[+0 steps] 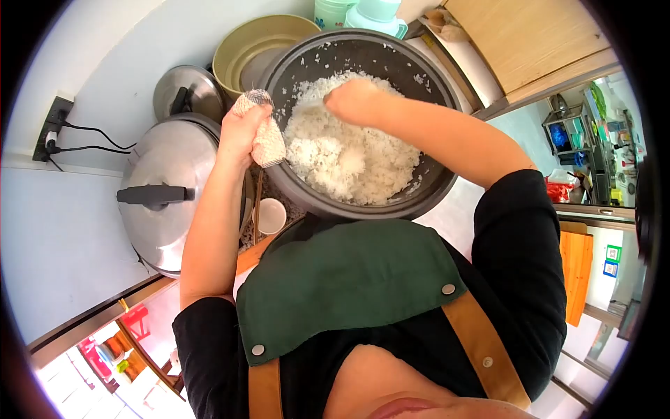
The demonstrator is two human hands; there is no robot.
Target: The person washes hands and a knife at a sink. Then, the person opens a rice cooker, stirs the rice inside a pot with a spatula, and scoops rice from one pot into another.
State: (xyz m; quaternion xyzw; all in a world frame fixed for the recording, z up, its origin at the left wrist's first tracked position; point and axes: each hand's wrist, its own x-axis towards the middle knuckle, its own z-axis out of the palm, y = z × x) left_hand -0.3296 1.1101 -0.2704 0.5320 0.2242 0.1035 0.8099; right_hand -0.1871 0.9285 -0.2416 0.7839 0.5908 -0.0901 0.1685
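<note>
A large dark round pot [436,174] in front of me holds a heap of white rice [335,164], with loose grains stuck to its inner wall. My left hand [241,133] is closed on a pale, textured cloth [269,143] at the pot's left rim. Over the rice, at the far side of the heap, my right hand [359,101] is closed with its knuckles up. Whatever it may hold is hidden beneath the fingers, and the area by the fingertips is blurred.
Left of the pot stands a big cooker with a metal lid [167,174]. Behind are a smaller lid [188,91], a yellowish basin [234,59] and a light-green jug [377,17]. A small white cup [271,215] sits near the front edge. Cords run from a wall socket [52,129].
</note>
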